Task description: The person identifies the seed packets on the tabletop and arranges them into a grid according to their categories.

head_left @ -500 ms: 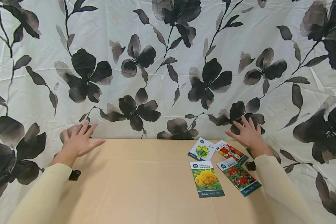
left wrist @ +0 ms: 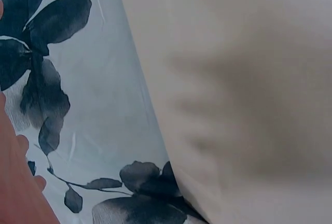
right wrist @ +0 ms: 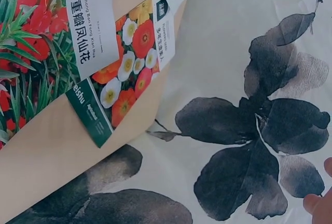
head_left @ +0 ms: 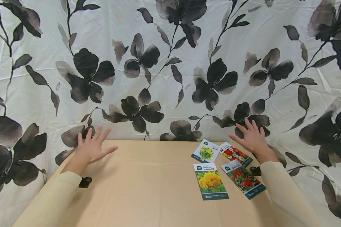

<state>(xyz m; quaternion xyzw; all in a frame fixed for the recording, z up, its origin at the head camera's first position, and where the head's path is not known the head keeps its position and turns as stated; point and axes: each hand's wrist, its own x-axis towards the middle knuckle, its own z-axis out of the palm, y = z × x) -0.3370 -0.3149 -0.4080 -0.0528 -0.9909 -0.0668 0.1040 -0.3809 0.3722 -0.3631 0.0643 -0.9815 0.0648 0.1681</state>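
Nearest are two pale yellow sleeves, the left sleeve and the right sleeve, reaching forward over one light wood-coloured table. One small black object shows at each wrist, two in all.

Four seed packets lie face up on the right part of the table. In the nearer pair, the yellow-flower packet is on the left and the red-flower packet lies slanted on the right, with a narrow gap between them. Beyond these are two more: the white packet with small yellow blossoms, and the poppy packet, whose near part is overlapped by the top of the red-flower packet.

Both hands hang above the table with fingers spread. The left hand is well apart from all four packets, near the far left corner; the right hand is near the poppy packet. Farthest back hangs one white cloth printed with dark flowers and leaves.
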